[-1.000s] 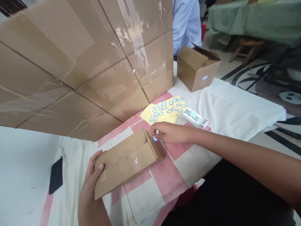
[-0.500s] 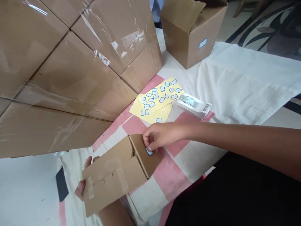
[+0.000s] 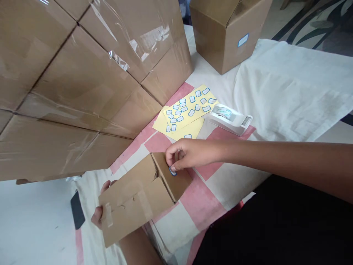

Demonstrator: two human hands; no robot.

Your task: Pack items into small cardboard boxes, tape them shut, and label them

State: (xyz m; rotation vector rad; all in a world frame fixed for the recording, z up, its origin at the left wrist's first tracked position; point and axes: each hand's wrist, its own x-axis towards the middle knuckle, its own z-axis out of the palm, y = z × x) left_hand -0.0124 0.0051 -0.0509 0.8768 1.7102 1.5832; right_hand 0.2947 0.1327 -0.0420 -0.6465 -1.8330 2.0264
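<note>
Your left hand (image 3: 97,217) is clamped around the left end of the cardboard box (image 3: 132,198), thumb at one edge and fingers at another; whether the box also rests on the cloth-covered surface (image 3: 202,213) you can't tell from here. Your right hand (image 3: 189,152) has thumb and fingertips pinched together on a small blue-edged sticker (image 3: 173,172), which is at the box's right end face, near its upper edge; your fingers hide how much of it touches. To do this well, brace the box firmly with your left hand so that the end face doesn't give under pressure. Square the sticker to the box edges first, lay one side down, then smooth across with a fingertip, lifting the thumb last so that no corner curls. Avoid the torn seam beside the end face.
</note>
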